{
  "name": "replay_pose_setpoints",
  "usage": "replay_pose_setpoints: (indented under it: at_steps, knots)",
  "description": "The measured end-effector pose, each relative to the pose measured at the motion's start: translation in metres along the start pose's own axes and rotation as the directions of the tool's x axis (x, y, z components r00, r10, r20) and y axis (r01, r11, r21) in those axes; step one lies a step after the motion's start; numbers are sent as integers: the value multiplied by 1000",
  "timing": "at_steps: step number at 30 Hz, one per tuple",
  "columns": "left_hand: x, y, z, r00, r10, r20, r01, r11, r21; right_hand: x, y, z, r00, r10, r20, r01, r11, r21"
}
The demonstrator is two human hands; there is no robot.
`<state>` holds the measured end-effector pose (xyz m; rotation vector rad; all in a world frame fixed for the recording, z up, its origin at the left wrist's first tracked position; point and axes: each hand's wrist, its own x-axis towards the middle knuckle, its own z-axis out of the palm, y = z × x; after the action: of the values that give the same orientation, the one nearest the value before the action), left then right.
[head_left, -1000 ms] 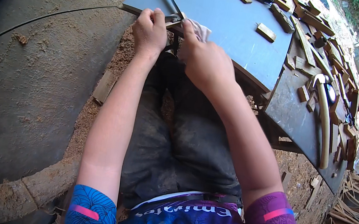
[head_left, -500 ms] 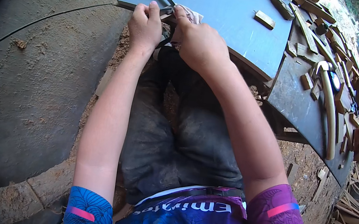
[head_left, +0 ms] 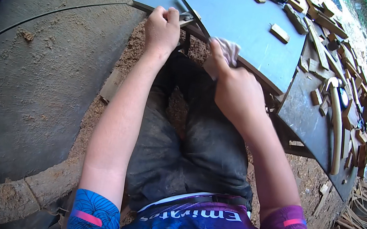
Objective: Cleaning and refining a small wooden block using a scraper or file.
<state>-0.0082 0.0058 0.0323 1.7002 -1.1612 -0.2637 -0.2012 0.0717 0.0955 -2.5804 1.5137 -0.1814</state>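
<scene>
My right hand point(head_left: 237, 87) is closed round a crumpled pale cloth point(head_left: 230, 50) at the end of a long, thin, dark metal tool point(head_left: 193, 14). It looks like a file or a narrow blade; I cannot tell which. The tool slants up and left over the near edge of the grey-blue tabletop point(head_left: 244, 24). My left hand point(head_left: 162, 33) is closed in a fist at that edge, thumb on top. Beside its thumb, small metal and wooden parts point(head_left: 187, 18) lie under the tool. What the left fingers grip is mostly hidden.
A small wood block point(head_left: 279, 33) lies on the tabletop. To the right, a lower dark board point(head_left: 305, 109) bears a wooden-handled hammer point(head_left: 335, 127) and several wood offcuts point(head_left: 317, 42). A rough wall-like grey surface point(head_left: 52, 71) fills the left, with a thin dark rod point(head_left: 56, 15) against it.
My right hand has drawn back toward me and to the right with the cloth and tool, away from my left hand. The left hand stays at the table edge.
</scene>
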Motion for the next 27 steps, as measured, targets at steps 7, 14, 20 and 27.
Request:
replay_pose_setpoints:
  at_steps: [7,14,20,27]
  knots:
    - [3,-1,2,1000,1,-12,-2,997,-73,45,-2,23,992,-40,-120,43,999,26]
    - [-1,2,5,999,35,-25,-37,998,-56,20,1,1,998,-4,56,4,1000,-3]
    - [3,-8,3,998,59,20,-57,993,-101,40,0,19,990,-52,-131,58,997,47]
    - [13,-12,10,986,164,-40,-169,969,-179,46,5,16,995,-57,-81,62,996,60]
